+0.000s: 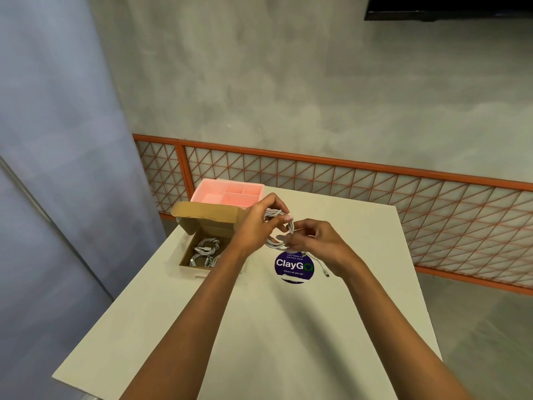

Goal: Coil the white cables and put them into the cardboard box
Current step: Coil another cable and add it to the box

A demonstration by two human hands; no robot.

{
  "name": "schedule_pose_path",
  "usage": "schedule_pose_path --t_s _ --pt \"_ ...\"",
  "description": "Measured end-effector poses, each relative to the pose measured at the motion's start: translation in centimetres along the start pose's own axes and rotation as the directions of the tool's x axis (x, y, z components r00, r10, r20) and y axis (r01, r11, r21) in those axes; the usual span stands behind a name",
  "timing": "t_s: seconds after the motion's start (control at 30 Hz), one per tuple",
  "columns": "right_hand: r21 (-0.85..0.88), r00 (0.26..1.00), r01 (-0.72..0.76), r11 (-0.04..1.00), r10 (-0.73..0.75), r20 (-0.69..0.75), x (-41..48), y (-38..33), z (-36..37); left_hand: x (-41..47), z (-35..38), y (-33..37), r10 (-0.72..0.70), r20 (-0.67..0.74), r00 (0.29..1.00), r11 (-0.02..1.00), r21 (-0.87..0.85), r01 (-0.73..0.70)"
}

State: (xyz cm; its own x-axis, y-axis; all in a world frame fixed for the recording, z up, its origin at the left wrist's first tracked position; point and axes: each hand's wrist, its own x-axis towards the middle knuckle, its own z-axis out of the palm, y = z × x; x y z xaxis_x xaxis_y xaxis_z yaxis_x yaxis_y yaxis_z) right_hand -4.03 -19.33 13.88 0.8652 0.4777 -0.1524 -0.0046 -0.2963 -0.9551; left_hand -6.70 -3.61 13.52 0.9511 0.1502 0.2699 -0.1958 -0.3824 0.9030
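Observation:
A coiled white cable hangs above the table between both hands. My left hand grips the top of the coil with thumb and fingers curled round it. My right hand pinches the coil's right side, and a loose end with a plug trails down under that wrist. To the left stands the open cardboard box, lid flap raised, with several coiled white cables inside it.
A pink compartment tray sits behind the box at the table's far edge. A round purple sticker lies on the cream table under the hands. An orange lattice railing runs behind the table.

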Motion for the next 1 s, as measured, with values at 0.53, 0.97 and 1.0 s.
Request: schedule_pose_path --t_s 0.53,0.97,1.0 --pt "0.483 0.952 0.020 0.875 0.131 -0.275 1.6 1.3 1.0 -2.1 1.7 -2.7 -0.185 0.070 0.980 0.845 -0.497 0.195" --pt "0.575 0.950 -0.099 0.812 0.249 -0.188 2.3 3.0 1.1 -2.3 2.9 -2.9 -0.151 -0.211 0.966 0.897 -0.440 0.044" --pt "0.589 0.951 -0.082 0.804 0.241 -0.197 2.4 3.0 1.1 -2.3 3.0 -2.8 -0.150 -0.223 0.963 0.904 -0.425 0.042"
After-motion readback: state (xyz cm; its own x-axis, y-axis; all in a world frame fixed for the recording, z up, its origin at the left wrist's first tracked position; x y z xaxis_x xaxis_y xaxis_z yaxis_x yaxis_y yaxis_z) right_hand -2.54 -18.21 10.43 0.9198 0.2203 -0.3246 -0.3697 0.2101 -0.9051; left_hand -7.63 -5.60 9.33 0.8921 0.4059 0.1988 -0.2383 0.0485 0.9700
